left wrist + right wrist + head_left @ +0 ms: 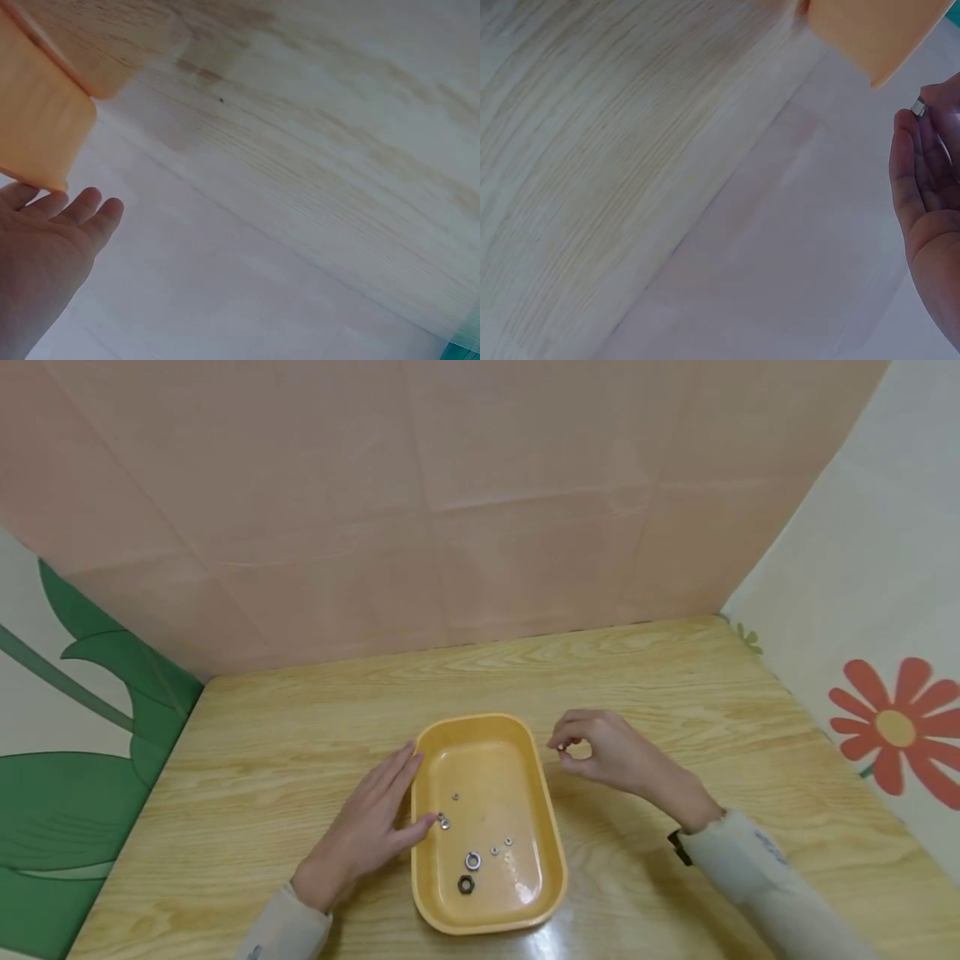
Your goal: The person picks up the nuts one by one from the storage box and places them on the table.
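Observation:
A yellow tray (552,827) stands on the table with several metal nuts in it, among them a dark hex nut (466,884) and a larger silver nut (472,861). Along the tray's left rim rests my left hand (367,822), fingers fairly straight, the thumb reaching over the rim beside two small nuts (444,823). My right hand (611,752), held to the right of the tray, pinches a small silver nut (919,107) between thumb and fingertip. In the left wrist view, the left fingertips (112,210) touch the tray's underside edge or rim; which one is unclear.
A wooden-patterned table (300,735) lies under the tray. Behind it rises a pinkish backdrop (450,527). Printed side panels show green leaves (67,810) on the left and a red flower (896,727) on the right.

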The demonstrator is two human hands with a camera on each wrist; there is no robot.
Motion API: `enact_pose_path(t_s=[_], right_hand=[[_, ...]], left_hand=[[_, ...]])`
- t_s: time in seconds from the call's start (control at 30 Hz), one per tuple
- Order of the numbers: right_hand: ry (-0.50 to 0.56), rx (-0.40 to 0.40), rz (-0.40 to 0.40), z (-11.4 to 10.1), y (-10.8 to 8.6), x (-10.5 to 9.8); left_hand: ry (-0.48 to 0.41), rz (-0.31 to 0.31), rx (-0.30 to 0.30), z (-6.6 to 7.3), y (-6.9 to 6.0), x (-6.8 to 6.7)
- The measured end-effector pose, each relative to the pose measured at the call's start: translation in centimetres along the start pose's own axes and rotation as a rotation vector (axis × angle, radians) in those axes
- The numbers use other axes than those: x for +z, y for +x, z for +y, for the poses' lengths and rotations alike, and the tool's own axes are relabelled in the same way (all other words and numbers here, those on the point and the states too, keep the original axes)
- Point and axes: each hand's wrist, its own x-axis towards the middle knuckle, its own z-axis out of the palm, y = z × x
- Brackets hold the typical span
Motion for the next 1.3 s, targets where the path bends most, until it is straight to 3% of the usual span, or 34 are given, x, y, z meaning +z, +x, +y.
enact_pose_path(t_s=[0.33,0.67,1.3], right_hand=[[-0.017,0.049,-0.012,1.4,-1.2,-0.3],[-0.030,0.026,0.023,3.0,-2.3,-0.3],[-0.065,0.097,-0.038,5.8,-4.7,0.2]], left_hand=[[0.004,0.006,0.005,0.1,0.0,-0.1],[0.007,0.012,0.011,-0.1,0.1,0.0],[0.010,0.004,0.014,0.1,0.2,0.0]])
